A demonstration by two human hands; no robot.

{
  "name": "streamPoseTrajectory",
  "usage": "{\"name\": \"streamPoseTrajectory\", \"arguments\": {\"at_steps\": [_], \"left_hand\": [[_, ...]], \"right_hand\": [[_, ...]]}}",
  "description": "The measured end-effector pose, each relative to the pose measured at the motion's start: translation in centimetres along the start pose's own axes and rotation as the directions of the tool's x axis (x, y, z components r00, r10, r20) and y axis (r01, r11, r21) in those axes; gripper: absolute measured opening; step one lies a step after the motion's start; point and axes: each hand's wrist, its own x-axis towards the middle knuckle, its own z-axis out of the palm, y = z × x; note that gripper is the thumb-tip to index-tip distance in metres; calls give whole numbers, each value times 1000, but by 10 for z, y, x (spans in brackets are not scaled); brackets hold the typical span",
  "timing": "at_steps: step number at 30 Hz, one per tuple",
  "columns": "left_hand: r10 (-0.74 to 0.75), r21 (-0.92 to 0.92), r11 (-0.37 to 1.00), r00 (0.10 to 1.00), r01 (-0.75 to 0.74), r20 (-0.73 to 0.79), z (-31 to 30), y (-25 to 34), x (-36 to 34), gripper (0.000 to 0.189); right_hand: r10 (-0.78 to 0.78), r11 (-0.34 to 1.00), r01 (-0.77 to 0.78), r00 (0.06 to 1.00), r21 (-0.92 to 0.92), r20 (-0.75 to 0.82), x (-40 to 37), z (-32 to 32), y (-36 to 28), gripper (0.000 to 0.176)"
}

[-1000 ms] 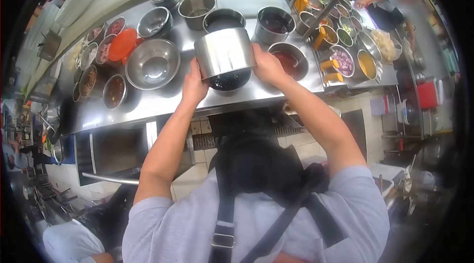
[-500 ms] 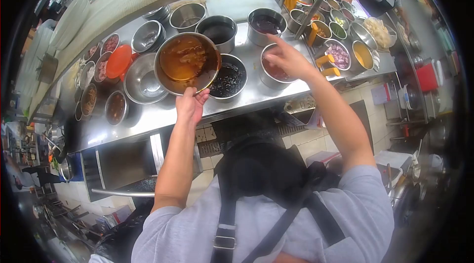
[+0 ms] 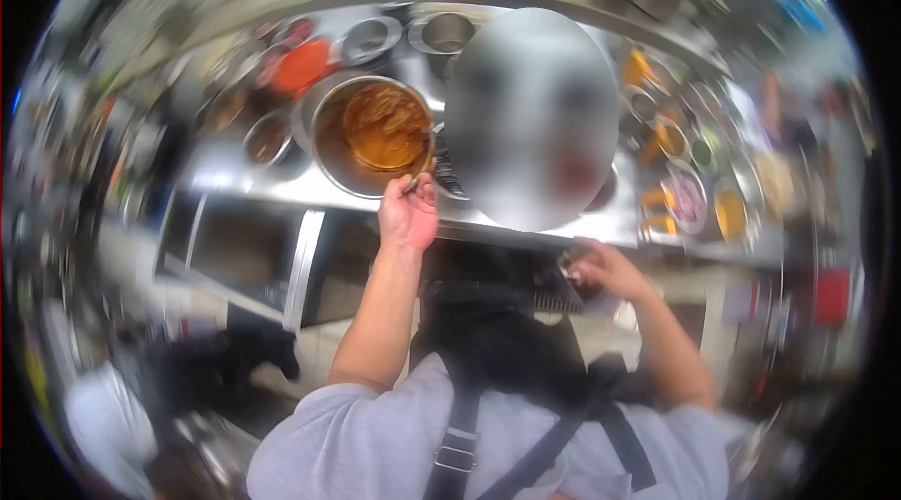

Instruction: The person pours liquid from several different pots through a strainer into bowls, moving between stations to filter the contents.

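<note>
My left hand (image 3: 409, 212) grips the near right rim of a steel pot (image 3: 330, 148) from below. The pot is tipped toward me, and an amber-brown sauce (image 3: 385, 129) with pale streaks shows inside. My right hand (image 3: 603, 270) is low, in front of the counter's front edge. Its fingers are bent and blurred, and I cannot make out whether anything is between them. Just right of the held pot, part of a pot with dark contents (image 3: 449, 167) shows. A large grey blurred oval hides most of the pots between my hands.
A steel counter (image 3: 239, 172) carries a red-orange bowl (image 3: 302, 67), a small brown-filled bowl (image 3: 268, 137) and a steel pot (image 3: 446, 33). On the right stand a bowl of purple-white pieces (image 3: 685, 198) and a yellow-filled bowl (image 3: 730, 214). A person in a white top (image 3: 108, 425) is at lower left.
The view has shifted and blurred. My right hand has dropped from above the pots to below the counter's edge. The sauce pot stays in my left hand. A person has appeared at lower left.
</note>
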Motion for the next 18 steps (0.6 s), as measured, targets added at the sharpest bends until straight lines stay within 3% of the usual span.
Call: {"name": "streamPoseTrajectory", "arguments": {"at_steps": [1,2,6,8,9,10,12,13,15,16,18], "left_hand": [[99,-32,995,995,-99,14,3,5,-20,24],[228,-69,969,967,-237,-112,-7,11,-35,23],[566,-59,816,815,-575,-125,-21,52,-151,23],[717,-43,682,679,-730,-159,-31,75,-218,26],[801,20,570,549,-822,-238,-40,86,-248,26],[837,61,504,470,-861,-281,-46,97,-285,26],[898,115,321,263,-940,-352,-83,111,-350,31],[917,188,256,177,-948,-358,-102,117,-385,34],[909,286,148,17,-947,-417,-137,120,-451,38],[880,313,98,-64,-945,-470,-157,119,-489,40],[829,357,10,-192,-934,-525,-193,113,-543,38]], "right_hand": [[-8,998,5,999,58,48,9,-5,9,57],[-11,994,-1,993,110,113,18,-5,17,57],[7,977,-83,934,198,356,45,10,58,57],[33,993,-87,854,79,520,58,20,76,55],[93,995,-103,823,-14,560,63,25,89,54],[149,989,-109,800,-102,582,67,31,96,54],[191,925,71,761,-373,620,62,40,89,51],[198,915,96,742,-393,641,52,49,75,51],[310,709,182,786,-681,534,36,70,49,49],[308,693,204,783,-691,541,45,68,70,49],[172,696,428,680,-576,713,94,46,130,48]]}}
